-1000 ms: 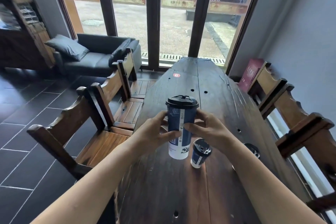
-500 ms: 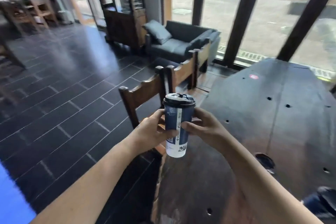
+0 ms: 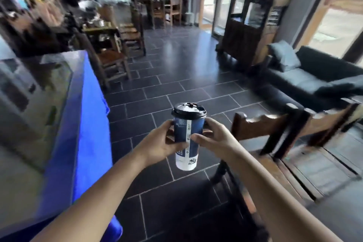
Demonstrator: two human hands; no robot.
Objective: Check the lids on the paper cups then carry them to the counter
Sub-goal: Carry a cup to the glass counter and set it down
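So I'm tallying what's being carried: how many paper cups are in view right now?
1: a tall blue paper cup with a black lid, held upright between the left hand and right hand. Others may be out of frame.

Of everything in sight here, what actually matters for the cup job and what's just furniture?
Part of the job: tall blue paper cup, its black lid, left hand, right hand, blue-fronted counter.

Just there: wooden chair, black sofa, grey cushion, dark cabinet.

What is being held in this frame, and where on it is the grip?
A tall paper cup with a black lid, held upright by both hands, left hand and right hand, around its middle wall; the lid is untouched.
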